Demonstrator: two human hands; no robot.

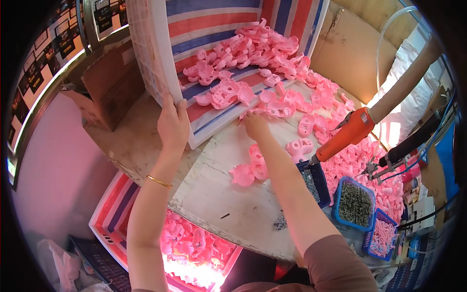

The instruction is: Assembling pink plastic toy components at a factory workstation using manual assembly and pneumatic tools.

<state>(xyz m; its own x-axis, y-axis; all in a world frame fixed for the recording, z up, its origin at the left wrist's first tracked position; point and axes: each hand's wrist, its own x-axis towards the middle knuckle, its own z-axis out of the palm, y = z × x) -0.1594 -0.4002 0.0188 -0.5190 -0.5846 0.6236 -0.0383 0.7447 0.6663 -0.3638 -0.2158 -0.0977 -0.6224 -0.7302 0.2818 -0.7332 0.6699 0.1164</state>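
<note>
A large white-rimmed box (214,22) with a red, white and blue striped lining lies tipped on its side on the worktable, its mouth facing me. My left hand (173,127) grips its near left edge, thumb on the inner side. Pink moulded plastic parts (253,51) are heaped inside and spill out over the lower rim to the right. At that rim my right hand (257,127) has its fingers curled beside the pink parts; what they hold, if anything, is hidden. A few pink pieces (253,168) lie on the tabletop nearer me.
An orange power screwdriver (346,134) hangs at right over a pink pile. Beneath it stand a dark tray of screws (318,184), a blue basket of small metal parts (344,180) and a basket of pink sticks (373,250). Another striped box (104,214) sits below the table edge.
</note>
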